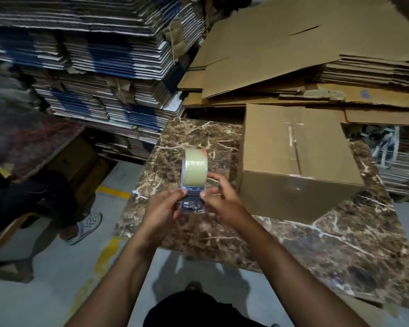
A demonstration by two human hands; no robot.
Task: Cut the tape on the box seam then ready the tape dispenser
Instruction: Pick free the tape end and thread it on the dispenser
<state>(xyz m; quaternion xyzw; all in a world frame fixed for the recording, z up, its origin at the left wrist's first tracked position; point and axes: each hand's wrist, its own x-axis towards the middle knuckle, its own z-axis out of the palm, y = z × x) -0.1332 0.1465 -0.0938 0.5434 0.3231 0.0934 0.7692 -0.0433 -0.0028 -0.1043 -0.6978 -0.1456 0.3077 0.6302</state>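
Observation:
A tape dispenser with a pale yellow-green roll is held up over the left part of the marble table. My left hand pinches its left side near the clear tape end, and my right hand grips its right side. Both hands are closed on it. To the right, a closed brown cardboard box stands on the table, with clear tape along its top seam and down the front face. Neither hand touches the box.
Tall stacks of flattened cartons rise behind at left, and loose brown cardboard sheets pile up behind the box. A seated person's leg and sandal are at left on the grey floor with yellow lines.

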